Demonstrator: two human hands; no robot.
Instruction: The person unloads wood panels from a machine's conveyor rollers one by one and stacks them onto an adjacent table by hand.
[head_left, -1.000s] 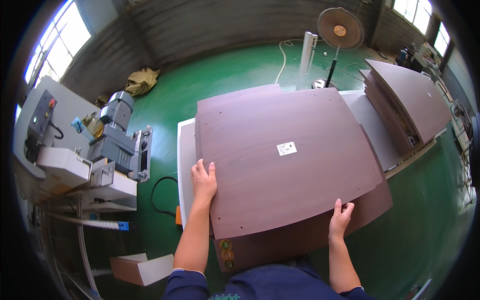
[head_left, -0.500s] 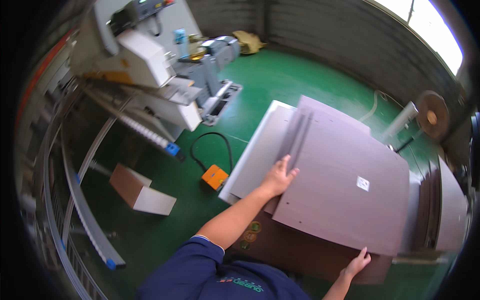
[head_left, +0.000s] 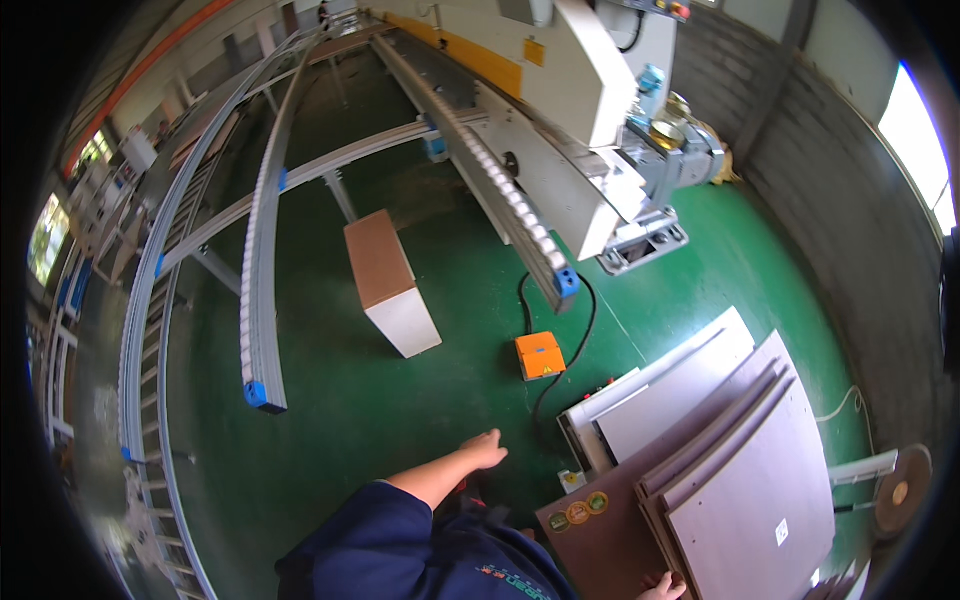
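A stack of brown flat boards [head_left: 755, 490] lies to my right, the top one bearing a small white label [head_left: 782, 531]. At the near corner of the stack, my right hand [head_left: 664, 588] has its fingers at the top board's edge and appears to grip it; the lower picture edge cuts off part of this hand. My left hand [head_left: 484, 450] hangs over the green floor, left of the stack, holding nothing, its fingers loosely apart. Beneath the stack a lower brown panel [head_left: 610, 540] carries round stickers, and a pale board [head_left: 665, 400] shows behind.
An orange foot pedal [head_left: 540, 356] with a black cable sits on the floor ahead. Left of it stands a brown-and-white box-shaped block [head_left: 385, 275]. Long roller rails [head_left: 265, 300] with blue end caps run away beside a large white machine [head_left: 590, 90]. A round-based stand [head_left: 903, 490] is far right.
My view has swung left, so the boards sit lower right. My left hand has let go of the boards' edge and moved left, away from them. My right hand stays at the near edge.
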